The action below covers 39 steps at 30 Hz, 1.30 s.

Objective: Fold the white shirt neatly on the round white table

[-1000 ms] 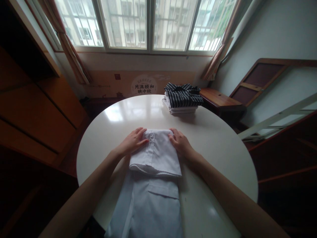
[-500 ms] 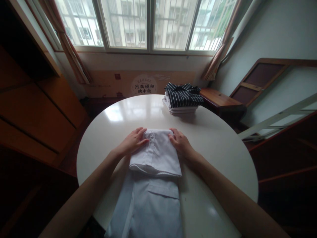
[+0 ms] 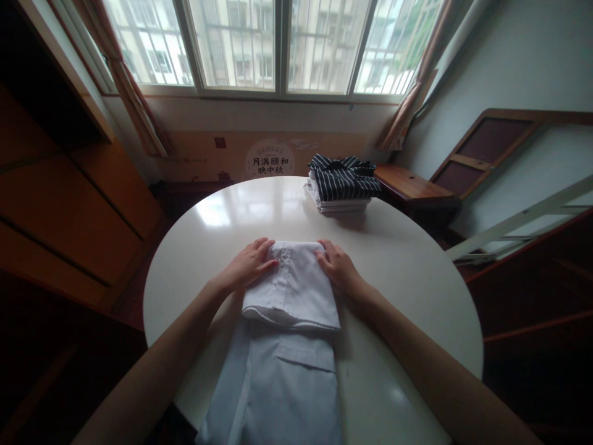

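Note:
A white shirt (image 3: 296,281) lies lengthwise on the round white table (image 3: 185,290), its far end folded back over itself towards me. Below the fold, a pocket flap shows on the lower layer, and the near end runs out of the bottom of the view. My left hand (image 3: 254,262) grips the far left corner of the fold, thumb on top of the cloth and fingers along the edge. At the far right corner, my right hand (image 3: 338,266) has hold in the same way. The fingertips at the edges are partly hidden.
A stack of folded clothes (image 3: 343,185), a black-and-white striped one on top of white ones, sits at the table's back right. Beyond it stands a wooden stool or bench (image 3: 412,185). Wooden cabinets (image 3: 69,216) are on the left, and a window (image 3: 278,49) is ahead.

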Available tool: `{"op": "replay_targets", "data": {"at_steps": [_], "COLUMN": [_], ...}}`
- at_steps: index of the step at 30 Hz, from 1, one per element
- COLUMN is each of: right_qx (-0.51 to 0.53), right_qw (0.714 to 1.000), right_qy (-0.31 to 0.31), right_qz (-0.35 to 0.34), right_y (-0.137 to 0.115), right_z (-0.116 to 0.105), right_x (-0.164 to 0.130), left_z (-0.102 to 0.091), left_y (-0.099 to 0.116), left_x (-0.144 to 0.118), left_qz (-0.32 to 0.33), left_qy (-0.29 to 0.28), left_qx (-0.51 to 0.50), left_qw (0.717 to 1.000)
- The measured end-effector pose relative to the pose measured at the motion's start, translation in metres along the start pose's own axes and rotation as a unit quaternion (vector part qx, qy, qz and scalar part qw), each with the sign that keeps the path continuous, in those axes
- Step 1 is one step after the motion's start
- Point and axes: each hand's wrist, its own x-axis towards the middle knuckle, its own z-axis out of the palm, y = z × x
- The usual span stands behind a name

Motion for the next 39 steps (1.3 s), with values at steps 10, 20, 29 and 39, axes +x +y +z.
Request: {"op": "replay_targets", "data": {"at_steps": [10,20,29,39], "right_qx": [-0.004,-0.023,-0.008,0.118], "right_qw": [1.0,1.0,1.0,0.991], "right_qy": [-0.005,0.002,0.022,0.051], "right_qz": [0.013,0.004,-0.014,0.022], "right_y": [-0.0019,0.0016,0.0069,0.0012], "right_z": [-0.0007,0.002,0.0051,0.0071], "right_x": [-0.0006,0.0013,0.0014,0.0017], "left_z": [0.0003,-0.0014,0.001,-0.0011], "left_y": [-0.0008,0.0015,-0.002,0.0044], "left_x": [0.0,-0.0001,0.0014,0.0063], "left_qz": [0.003,0.007,0.016,-0.144], "left_qy": [-0.001,0.002,0.025,0.118], "left_qx": [0.006,0.01,-0.032,-0.395], "left_qw": [1.0,1.0,0.999,0.9]}}
